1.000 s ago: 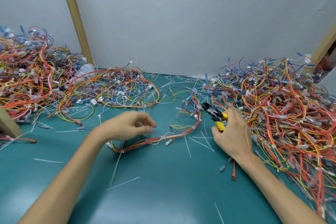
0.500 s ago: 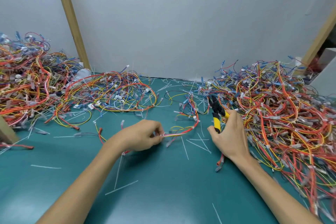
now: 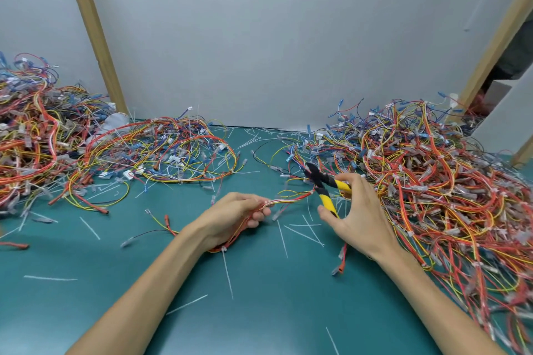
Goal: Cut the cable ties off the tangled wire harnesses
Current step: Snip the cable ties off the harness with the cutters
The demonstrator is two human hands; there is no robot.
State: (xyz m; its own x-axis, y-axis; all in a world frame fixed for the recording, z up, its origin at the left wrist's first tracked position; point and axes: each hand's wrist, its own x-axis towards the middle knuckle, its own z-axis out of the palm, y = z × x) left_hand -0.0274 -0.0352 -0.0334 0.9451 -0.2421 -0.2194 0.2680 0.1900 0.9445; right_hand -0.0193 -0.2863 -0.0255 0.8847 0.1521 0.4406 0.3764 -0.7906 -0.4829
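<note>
On the teal table, the big tangled pile sits right and more heaps left. Mid-table, the left hand has its fingers curled round one harness. Right hand grips the cutters, handles splayed, blades at the bundle's far end. Risk: the tie is hard to pick out among the wires, so the blades could nick insulation instead.

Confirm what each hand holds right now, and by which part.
Left hand grips a wire harness partway along its wires. Right hand holds cutters by the yellow-black handles.
</note>
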